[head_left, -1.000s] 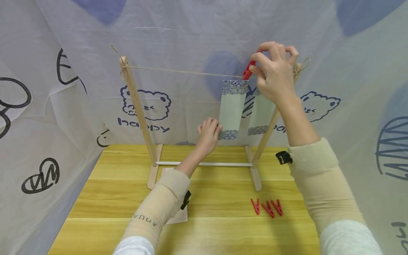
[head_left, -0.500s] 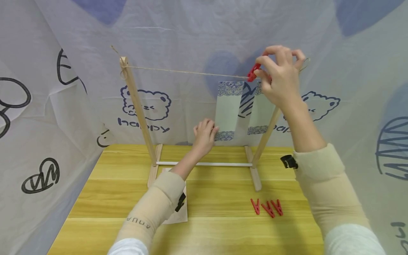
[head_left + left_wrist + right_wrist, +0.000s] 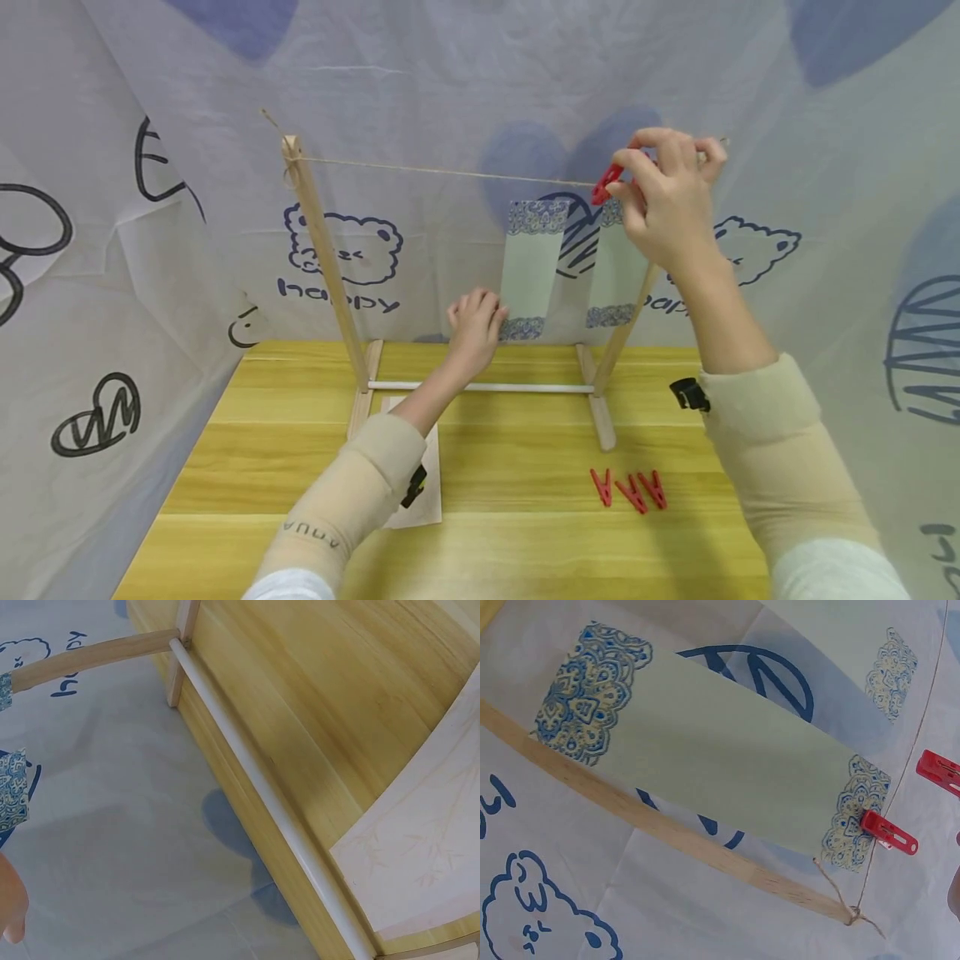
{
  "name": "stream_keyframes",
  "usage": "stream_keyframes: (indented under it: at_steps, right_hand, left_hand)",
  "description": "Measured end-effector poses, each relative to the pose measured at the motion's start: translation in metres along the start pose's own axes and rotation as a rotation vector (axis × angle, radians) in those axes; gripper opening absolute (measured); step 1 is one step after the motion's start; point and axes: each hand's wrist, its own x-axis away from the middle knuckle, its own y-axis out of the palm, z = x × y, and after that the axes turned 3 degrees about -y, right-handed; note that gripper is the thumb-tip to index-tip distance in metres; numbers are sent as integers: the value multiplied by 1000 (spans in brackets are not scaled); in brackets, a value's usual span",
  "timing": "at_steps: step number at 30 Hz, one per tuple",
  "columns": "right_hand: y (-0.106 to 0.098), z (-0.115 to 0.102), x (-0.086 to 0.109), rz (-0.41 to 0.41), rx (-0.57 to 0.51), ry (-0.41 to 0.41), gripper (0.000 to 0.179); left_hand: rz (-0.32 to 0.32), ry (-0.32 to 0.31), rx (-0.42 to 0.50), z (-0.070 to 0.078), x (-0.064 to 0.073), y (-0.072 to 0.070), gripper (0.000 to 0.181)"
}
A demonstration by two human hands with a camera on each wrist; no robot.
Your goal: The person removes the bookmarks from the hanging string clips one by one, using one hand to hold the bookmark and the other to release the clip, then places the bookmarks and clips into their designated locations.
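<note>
In the head view my left hand (image 3: pixel 477 332) holds a pale green paper strip (image 3: pixel 532 267) with blue patterned ends by its lower left edge. The strip stands upright, its top just below the twine (image 3: pixel 450 172). Up at the right, my right hand (image 3: pixel 675 208) pinches a red clothespin (image 3: pixel 604 185) close to the twine. A second patterned strip (image 3: pixel 727 750) hangs there, clipped to the twine by another red clothespin (image 3: pixel 889 832), as the right wrist view shows. Only part of the left hand (image 3: pixel 10 904) enters the left wrist view.
A wooden frame with a left post (image 3: pixel 326 250) and a white crossbar (image 3: pixel 525 387) carries the twine. Three red clothespins (image 3: pixel 632 494) lie on the wooden table (image 3: pixel 517 558) at right. A pale printed sheet (image 3: pixel 427 500) lies partly under the left arm. Printed cloth (image 3: pixel 420 100) hangs behind.
My left hand and its strip have shifted left and slightly down. My right hand has moved right and down along the twine, with the clothespin still pinched.
</note>
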Motion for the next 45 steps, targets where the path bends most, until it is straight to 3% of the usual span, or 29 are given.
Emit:
stream_keyframes:
  at_steps: [19,27,34,45]
  right_hand:
    - [-6,2,27,-24,26,6,23]
    - [-10,2,37,-28,21,15,35]
    - [-11,2,45,-37,34,23,28]
    - [-14,2,64,-67,21,53,34]
  left_hand:
    - [25,53,1,-5,19,-4,18]
    - [18,32,-3,-9,27,-6,18]
    - [8,17,-5,-10,34,-7,18]
    - [11,33,-13,-14,45,-7,16]
